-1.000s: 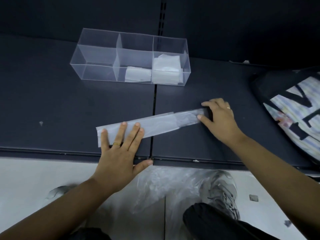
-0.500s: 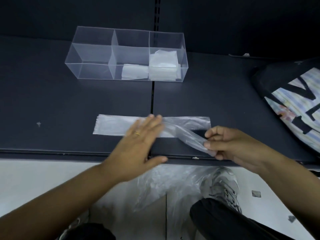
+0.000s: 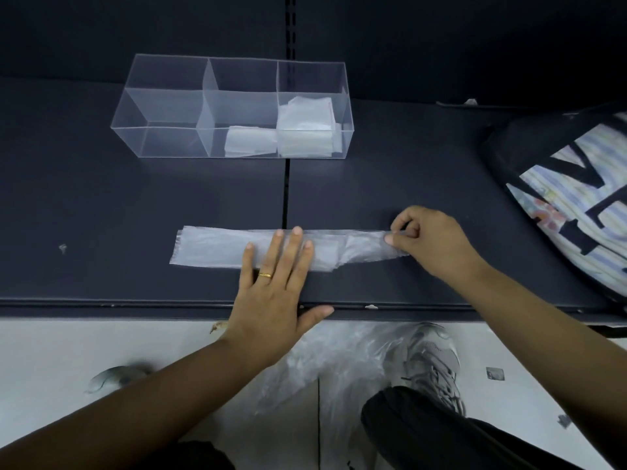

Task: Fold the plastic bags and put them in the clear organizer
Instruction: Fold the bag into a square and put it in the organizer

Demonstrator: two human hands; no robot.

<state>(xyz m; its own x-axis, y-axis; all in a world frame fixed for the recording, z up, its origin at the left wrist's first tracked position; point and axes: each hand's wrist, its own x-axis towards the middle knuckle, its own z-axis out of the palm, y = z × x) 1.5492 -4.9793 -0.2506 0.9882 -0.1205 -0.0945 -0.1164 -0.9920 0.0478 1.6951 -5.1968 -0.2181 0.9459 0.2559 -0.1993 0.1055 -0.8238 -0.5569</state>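
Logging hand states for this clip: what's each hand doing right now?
Left hand: open, flat fingers pressing the long folded translucent plastic bag strip.
Right hand: pinching that strip's right end.

Up on the shelf [image 3: 101, 205], the organizer [image 3: 163, 142] sits toward the back, left of centre. A folded bag [image 3: 249, 140] lies in its middle compartment, a stack of folded bags [image 3: 305, 130] in the right one. Nearer the front edge, a plastic bag [image 3: 210, 247] lies flat, running left to right. The left hand [image 3: 274, 286] rests on its middle; the right hand [image 3: 431, 239] pinches its right end. Far right on the shelf, a tote bag [image 3: 576, 198], well apart from the organizer. Down on the floor [image 3: 68, 351] in front of the shelf, loose plastic [image 3: 339, 361] lies beside a shoe [image 3: 431, 361].
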